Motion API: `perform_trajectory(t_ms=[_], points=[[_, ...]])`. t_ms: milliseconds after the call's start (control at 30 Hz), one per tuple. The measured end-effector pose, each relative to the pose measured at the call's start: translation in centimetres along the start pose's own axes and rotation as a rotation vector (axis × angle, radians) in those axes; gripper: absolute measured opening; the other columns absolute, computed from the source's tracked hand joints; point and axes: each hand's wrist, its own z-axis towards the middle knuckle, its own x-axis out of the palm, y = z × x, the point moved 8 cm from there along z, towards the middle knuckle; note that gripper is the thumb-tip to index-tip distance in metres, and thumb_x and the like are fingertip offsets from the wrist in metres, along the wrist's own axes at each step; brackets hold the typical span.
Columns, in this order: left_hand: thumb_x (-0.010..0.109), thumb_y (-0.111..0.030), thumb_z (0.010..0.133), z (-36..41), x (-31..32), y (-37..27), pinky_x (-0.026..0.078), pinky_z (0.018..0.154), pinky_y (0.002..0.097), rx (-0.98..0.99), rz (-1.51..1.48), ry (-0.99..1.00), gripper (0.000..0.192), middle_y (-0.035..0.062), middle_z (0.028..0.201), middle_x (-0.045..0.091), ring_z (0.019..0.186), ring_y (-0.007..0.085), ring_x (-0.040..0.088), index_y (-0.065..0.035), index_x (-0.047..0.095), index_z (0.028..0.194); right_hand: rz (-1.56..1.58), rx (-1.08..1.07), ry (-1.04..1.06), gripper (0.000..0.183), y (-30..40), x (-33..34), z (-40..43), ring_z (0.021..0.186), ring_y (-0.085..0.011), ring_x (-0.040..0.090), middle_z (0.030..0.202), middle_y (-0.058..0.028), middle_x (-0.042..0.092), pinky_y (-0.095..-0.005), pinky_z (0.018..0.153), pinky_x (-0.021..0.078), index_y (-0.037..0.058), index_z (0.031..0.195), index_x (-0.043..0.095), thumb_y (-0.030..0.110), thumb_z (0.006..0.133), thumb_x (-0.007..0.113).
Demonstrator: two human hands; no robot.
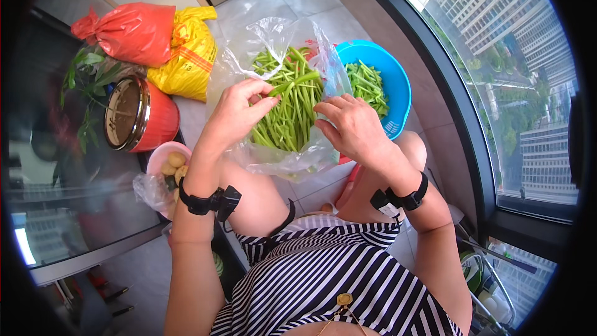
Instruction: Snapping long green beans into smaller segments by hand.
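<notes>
My left hand (243, 108) pinches the near end of a thick green vegetable stem (298, 82) between thumb and fingers. Beneath it, a pile of long, thin green stems (291, 123) fills an open clear plastic bag (233, 63). My right hand (350, 123) hovers at the bag's right side, thumb and index finger apart beside the pile, with nothing visible between them. Just beyond that hand stands a blue plastic basket (402, 88) containing short cut green pieces (368, 86). Folds of the bag partly cover the stems.
Tied red (135, 32) and yellow (191, 56) plastic bags sit at upper left. Below them, a potted plant's red pot (161, 116) leans near a dark glass panel. A pink bowl (154, 161) holds round tan items (176, 159). A window frame (459, 102) curves along the right.
</notes>
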Motion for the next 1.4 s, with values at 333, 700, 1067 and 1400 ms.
perform_trajectory(t_ms=[333, 700, 1067, 1400], points=[[0.06, -0.018, 0.088, -2.3, -0.9, 2.4, 0.042, 0.055, 0.0195, -0.22, -0.463, -0.047, 0.016, -0.0001, 0.075, 0.06, 0.061, 0.006, 0.054, -0.0029, 0.063, 0.092, -0.019, -0.087, 0.015, 0.008, 1.9, -0.1, -0.3, 0.077, -0.0254, 0.056, 0.072, -0.0034, 0.057, -0.0407, 0.065, 0.0433, 0.008, 0.076, 0.062, 0.015, 0.077, 0.064], [0.065, -0.01, 0.085, -6.1, 3.0, -3.9, 0.047, 0.058, 0.0201, -0.195, -0.662, 0.089, 0.016, 0.0025, 0.08, 0.063, 0.064, 0.007, 0.056, 0.0, 0.061, 0.097, 1.351, 0.305, -0.053, 0.022, 1.6, 0.3, -0.9, 0.071, -0.0035, 0.055, 0.084, -0.0008, 0.065, -0.0209, 0.062, 0.046, -0.0001, 0.1, 0.065, 0.018, 0.088, 0.064], [0.057, -0.029, 0.093, -5.3, 1.1, -4.8, 0.04, 0.048, 0.019, -0.185, -0.892, -0.034, 0.027, 0.002, 0.073, 0.06, 0.058, 0.008, 0.055, -0.002, 0.058, 0.098, 1.562, 0.44, 0.251, 0.018, 4.4, -2.2, 0.3, 0.047, -0.0042, 0.045, 0.065, -0.0025, 0.063, -0.018, 0.045, 0.0365, 0.0036, 0.089, 0.068, 0.02, 0.091, 0.06], [0.055, -0.024, 0.094, -6.4, 1.6, -3.0, 0.041, 0.053, 0.0208, -0.141, -1.148, -0.134, 0.02, 0.0004, 0.078, 0.058, 0.064, 0.0076, 0.054, -0.0042, 0.057, 0.1, 1.696, 0.452, 0.507, 0.023, 5.2, 2.4, -2.9, 0.045, -0.0023, 0.043, 0.071, -0.0081, 0.067, -0.0173, 0.039, 0.0281, 0.0011, 0.094, 0.067, 0.023, 0.089, 0.062]])
